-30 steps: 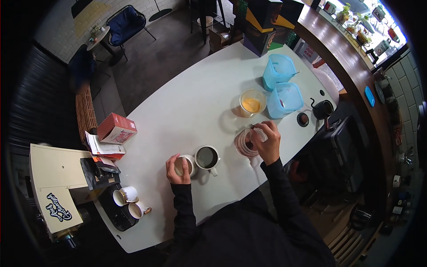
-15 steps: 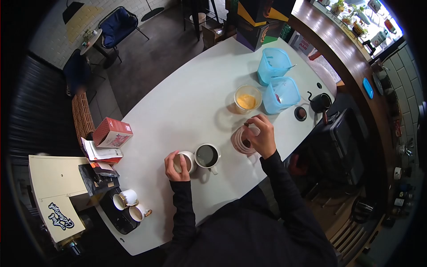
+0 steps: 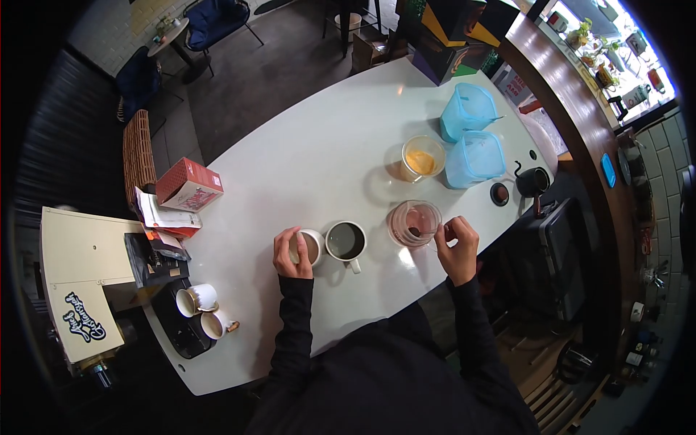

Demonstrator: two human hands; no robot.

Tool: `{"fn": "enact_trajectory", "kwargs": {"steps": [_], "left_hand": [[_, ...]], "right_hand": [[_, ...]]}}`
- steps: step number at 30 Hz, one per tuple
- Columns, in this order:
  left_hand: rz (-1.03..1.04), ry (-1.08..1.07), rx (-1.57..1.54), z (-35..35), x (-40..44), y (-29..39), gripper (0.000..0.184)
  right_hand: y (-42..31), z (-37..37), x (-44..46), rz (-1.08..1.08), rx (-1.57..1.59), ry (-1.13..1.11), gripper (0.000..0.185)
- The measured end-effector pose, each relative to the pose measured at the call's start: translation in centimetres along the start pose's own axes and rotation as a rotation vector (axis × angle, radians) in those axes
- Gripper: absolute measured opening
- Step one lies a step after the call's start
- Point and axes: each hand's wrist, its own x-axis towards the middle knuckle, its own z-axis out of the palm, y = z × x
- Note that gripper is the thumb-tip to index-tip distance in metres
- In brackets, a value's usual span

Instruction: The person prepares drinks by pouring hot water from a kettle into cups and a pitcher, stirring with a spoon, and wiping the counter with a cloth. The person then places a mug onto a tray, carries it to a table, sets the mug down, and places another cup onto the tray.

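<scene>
My left hand [image 3: 292,255] is wrapped round a white mug [image 3: 315,246] with something pale brown in it. Touching or nearly touching that one is a second white mug [image 3: 346,240], filled with dark liquid, its handle towards me. My right hand [image 3: 460,250] is closed at the right side of a clear glass jug [image 3: 407,217], thumb and fingertips pinched at what looks like its handle. Reddish-brown tint and a small dark spot show inside the jug. Beyond it stands a clear cup [image 3: 423,157] with an orange-yellow layer inside.
Two blue translucent tubs [image 3: 467,112] stand at the far right, near a black gooseneck kettle [image 3: 533,181] and a round dark lid [image 3: 499,193]. At left are a red box [image 3: 190,185], papers, and two white cups [image 3: 197,299] on a black tray. Dark boxes [image 3: 453,58] stand at the far edge.
My right hand has moved from above the jug's mouth to its right side. My left hand stays on the white mug. The whole view has shifted slightly.
</scene>
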Motion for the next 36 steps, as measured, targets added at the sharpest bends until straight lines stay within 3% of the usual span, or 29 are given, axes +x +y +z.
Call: {"fn": "enact_trajectory", "kwargs": {"steps": [5,11,13,16,17,19,23,28,31,34,36], "left_hand": [[0.004,0.019,-0.018,0.0,0.0,0.0,0.021],[0.021,0.029,-0.029,-0.1,0.0,-0.1,0.021],[0.036,0.032,-0.035,0.0,0.0,-0.2,0.021],[0.03,0.035,-0.057,-0.1,0.0,-0.4,0.021],[0.024,0.044,-0.056,-0.1,0.0,-0.4,0.021],[0.038,0.038,-0.055,-0.2,-0.1,-0.3,0.022],[0.033,0.036,-0.073,-0.4,-0.1,-0.3,0.022],[0.018,0.052,-0.085,-0.8,-0.1,0.1,0.021],[-0.017,0.023,-0.098,-1.0,-0.1,0.1,0.022],[0.021,0.027,-0.088,-0.8,-0.3,-0.8,0.023],[0.039,0.012,-0.121,-0.7,-0.5,-1.6,0.037]], "right_hand": [[0.7,1.3,-0.9,0.053,0.007,0.016,0.017],[1.0,2.8,-2.0,0.132,0.069,0.211,0.025],[1.8,3.1,-2.7,0.366,0.122,0.096,0.033],[2.2,3.9,-3.3,0.482,0.381,0.075,0.04],[2.1,4.3,-3.2,0.476,0.379,0.065,0.04],[1.9,5.0,-3.2,0.353,0.399,0.248,0.045],[2.0,4.7,-2.3,0.367,0.429,0.328,0.045],[2.9,2.2,-0.7,0.292,0.316,0.243,0.041],[1.9,-0.7,1.0,0.105,-0.019,0.061,0.034],[-1.0,-2.1,2.6,-0.01,-0.132,-0.062,0.035],[-3.4,-2.5,3.4,-0.01,-0.182,-0.117,0.034]]}}
